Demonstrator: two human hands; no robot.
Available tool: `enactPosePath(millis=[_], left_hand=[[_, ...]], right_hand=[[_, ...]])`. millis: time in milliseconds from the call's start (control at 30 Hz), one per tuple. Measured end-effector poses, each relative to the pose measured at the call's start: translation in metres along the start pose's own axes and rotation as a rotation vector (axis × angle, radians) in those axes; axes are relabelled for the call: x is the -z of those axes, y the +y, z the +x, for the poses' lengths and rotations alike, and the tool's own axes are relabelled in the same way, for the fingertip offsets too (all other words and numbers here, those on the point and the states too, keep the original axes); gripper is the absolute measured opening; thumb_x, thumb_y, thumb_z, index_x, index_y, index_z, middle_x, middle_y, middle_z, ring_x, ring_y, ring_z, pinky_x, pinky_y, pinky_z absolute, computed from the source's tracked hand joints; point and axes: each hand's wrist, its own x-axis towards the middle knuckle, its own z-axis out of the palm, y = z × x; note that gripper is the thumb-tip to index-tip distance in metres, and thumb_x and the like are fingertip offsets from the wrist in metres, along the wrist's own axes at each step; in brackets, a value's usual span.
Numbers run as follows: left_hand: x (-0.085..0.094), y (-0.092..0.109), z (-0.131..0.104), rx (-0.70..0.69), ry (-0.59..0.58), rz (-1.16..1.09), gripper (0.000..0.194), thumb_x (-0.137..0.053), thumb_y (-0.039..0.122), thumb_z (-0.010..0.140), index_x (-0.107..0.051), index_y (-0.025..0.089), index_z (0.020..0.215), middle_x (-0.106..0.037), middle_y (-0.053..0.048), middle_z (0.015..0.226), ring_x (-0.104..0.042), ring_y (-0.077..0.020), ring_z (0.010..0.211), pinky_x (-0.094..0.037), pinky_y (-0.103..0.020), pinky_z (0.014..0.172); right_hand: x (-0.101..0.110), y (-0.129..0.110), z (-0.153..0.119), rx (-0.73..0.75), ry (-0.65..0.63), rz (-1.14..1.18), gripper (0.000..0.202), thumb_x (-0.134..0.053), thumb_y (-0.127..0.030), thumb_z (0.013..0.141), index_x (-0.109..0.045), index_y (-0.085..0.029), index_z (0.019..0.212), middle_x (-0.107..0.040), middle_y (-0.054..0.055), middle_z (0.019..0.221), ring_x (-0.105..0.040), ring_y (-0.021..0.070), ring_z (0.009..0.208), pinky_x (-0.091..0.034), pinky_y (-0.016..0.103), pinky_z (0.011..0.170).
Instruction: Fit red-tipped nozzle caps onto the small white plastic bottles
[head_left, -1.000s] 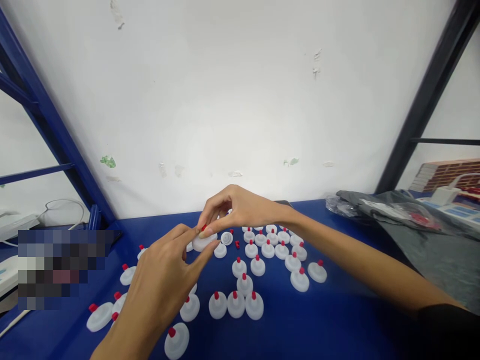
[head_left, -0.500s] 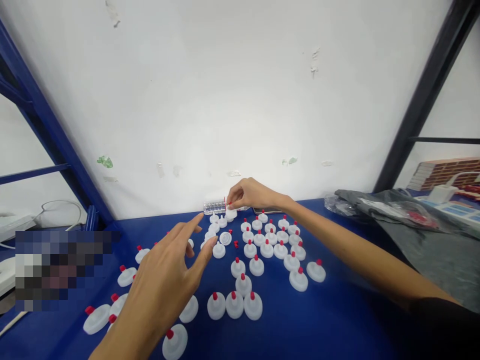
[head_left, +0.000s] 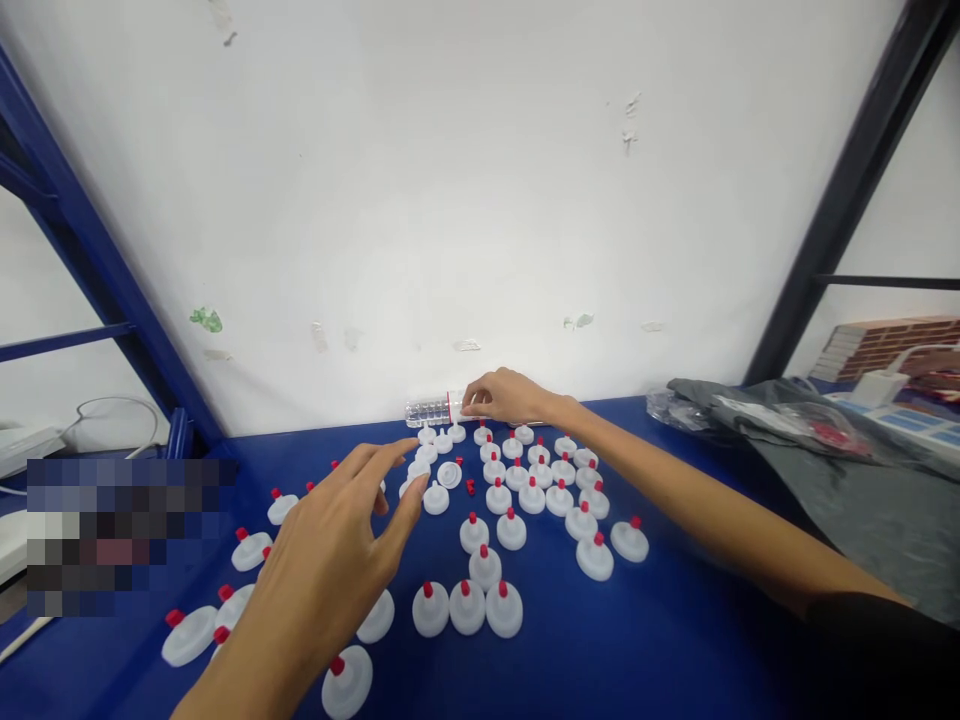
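My left hand point(head_left: 341, 535) hovers over the blue table with thumb and fingers apart, holding nothing. My right hand point(head_left: 510, 396) reaches to the back of the table, its fingers bent close together beside a clear package point(head_left: 427, 412) with a red edge; anything between the fingertips is too small to make out. White round discs with red caps point(head_left: 504, 608) stand in loose groups on the table. Several white discs without red caps point(head_left: 436, 498) lie between my hands, one point(head_left: 449, 474) showing its ringed face. Small loose red caps point(head_left: 470, 487) lie beside them.
A grey plastic bag point(head_left: 772, 420) lies at the right, with a white plug and cable point(head_left: 881, 385) and a brick-patterned box point(head_left: 892, 345) behind. Blue rack posts point(head_left: 112, 240) rise at the left, near a white device point(head_left: 26, 450). A white wall stands behind the table.
My right hand has moved slightly right and away from a disc at the back. A red-capped disc now shows just below that hand. My left hand remains nearly in place.
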Motion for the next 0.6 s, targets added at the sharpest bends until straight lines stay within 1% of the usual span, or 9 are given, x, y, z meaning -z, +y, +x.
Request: enactPosePath(millis=[67, 133, 233, 333, 400, 467, 533, 600], left_hand=[[0.000, 0.001, 0.000, 0.000, 0.005, -0.002, 0.046, -0.040, 0.058, 0.100, -0.061, 0.031, 0.131, -0.068, -0.001, 0.099, -0.066, -0.0205, 0.074, -0.048, -0.035, 0.066], [0.000, 0.000, 0.001, -0.010, -0.002, -0.004, 0.045, -0.041, 0.057, 0.100, -0.061, 0.031, 0.131, -0.068, -0.001, 0.101, -0.066, -0.0203, 0.075, -0.048, -0.035, 0.066], [0.000, -0.002, 0.001, -0.020, -0.017, 0.008, 0.044, -0.041, 0.056, 0.099, -0.061, 0.032, 0.130, -0.068, -0.001, 0.100, -0.065, -0.0197, 0.072, -0.049, -0.036, 0.066], [0.001, -0.003, 0.001, -0.010, -0.013, 0.026, 0.044, -0.041, 0.056, 0.099, -0.062, 0.032, 0.130, -0.068, -0.001, 0.099, -0.064, -0.0195, 0.068, -0.048, -0.036, 0.065], [0.001, -0.003, 0.001, -0.013, -0.011, 0.028, 0.044, -0.041, 0.055, 0.099, -0.062, 0.032, 0.130, -0.069, -0.001, 0.101, -0.065, -0.0199, 0.070, -0.049, -0.036, 0.065], [0.001, -0.003, 0.002, -0.011, -0.002, 0.030, 0.043, -0.041, 0.055, 0.099, -0.063, 0.032, 0.129, -0.070, -0.001, 0.103, -0.066, -0.0204, 0.073, -0.049, -0.035, 0.065], [0.001, -0.003, 0.003, 0.000, 0.022, 0.028, 0.044, -0.043, 0.056, 0.099, -0.061, 0.033, 0.132, -0.071, -0.001, 0.105, -0.067, -0.0207, 0.074, -0.050, -0.035, 0.065], [0.001, -0.003, 0.003, 0.005, 0.066, 0.016, 0.048, -0.046, 0.058, 0.097, -0.057, 0.033, 0.137, -0.071, -0.002, 0.110, -0.069, -0.0208, 0.075, -0.051, -0.034, 0.065]], right_hand=[[-0.006, -0.007, 0.002, 0.036, 0.018, -0.028, 0.031, -0.054, -0.033, 0.100, -0.075, -0.019, 0.118, -0.079, 0.010, 0.107, -0.071, 0.0236, 0.095, -0.047, 0.032, 0.079], [-0.014, -0.010, 0.005, 0.081, -0.004, -0.044, 0.030, -0.053, -0.026, 0.101, -0.074, -0.020, 0.122, -0.077, 0.009, 0.114, -0.070, 0.0241, 0.102, -0.047, 0.032, 0.084], [-0.024, -0.010, 0.007, 0.119, -0.037, -0.058, 0.026, -0.062, -0.018, 0.094, -0.077, -0.020, 0.115, -0.077, 0.010, 0.116, -0.070, 0.0250, 0.104, -0.047, 0.032, 0.084], [-0.027, -0.007, 0.008, 0.098, -0.009, -0.057, 0.020, -0.068, -0.010, 0.087, -0.080, -0.017, 0.102, -0.080, 0.009, 0.100, -0.072, 0.0248, 0.091, -0.048, 0.031, 0.075], [-0.023, -0.008, 0.008, 0.076, 0.029, -0.041, 0.016, -0.070, -0.006, 0.083, -0.080, -0.016, 0.091, -0.079, 0.008, 0.087, -0.071, 0.0232, 0.081, -0.046, 0.030, 0.069], [-0.014, -0.015, 0.006, 0.071, 0.074, -0.004, 0.014, -0.070, -0.006, 0.082, -0.080, -0.016, 0.085, -0.078, 0.007, 0.082, -0.070, 0.0212, 0.076, -0.046, 0.030, 0.068], [0.000, -0.028, 0.002, 0.092, 0.110, 0.050, 0.010, -0.071, -0.011, 0.085, -0.079, -0.017, 0.087, -0.079, 0.006, 0.085, -0.070, 0.0188, 0.080, -0.048, 0.028, 0.071], [0.016, -0.047, -0.004, 0.145, 0.114, 0.143, 0.009, -0.071, -0.022, 0.090, -0.078, -0.018, 0.094, -0.079, 0.004, 0.091, -0.071, 0.0160, 0.085, -0.051, 0.026, 0.076]])
